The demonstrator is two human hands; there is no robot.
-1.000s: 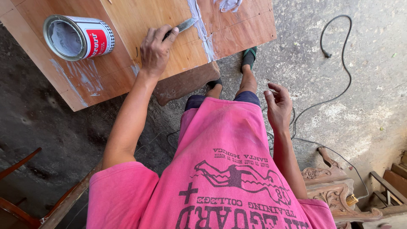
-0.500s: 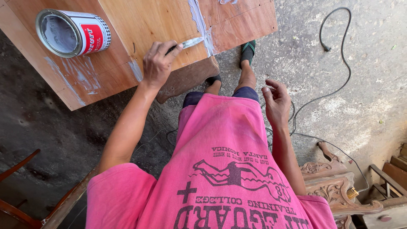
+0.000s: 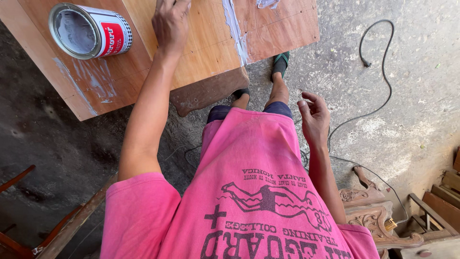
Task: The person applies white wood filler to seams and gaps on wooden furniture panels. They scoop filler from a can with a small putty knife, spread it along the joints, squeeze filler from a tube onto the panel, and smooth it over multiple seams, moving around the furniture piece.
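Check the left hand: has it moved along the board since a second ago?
Yes. The left hand has slid up the wooden board, away from the person; it now lies level with the open can, not below it.

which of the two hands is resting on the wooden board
The left hand, arm stretched forward onto the wooden board near the open can. The right hand hangs free beside the pink shirt, fingers loosely curled, touching nothing.

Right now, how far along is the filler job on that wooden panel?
Done: a grey filler strip runs down the wooden panel, with dried smears near the open filler can. In hand: the left hand presses on the panel; any tool is hidden. The right hand hangs empty. Left: broad bare wood remains.
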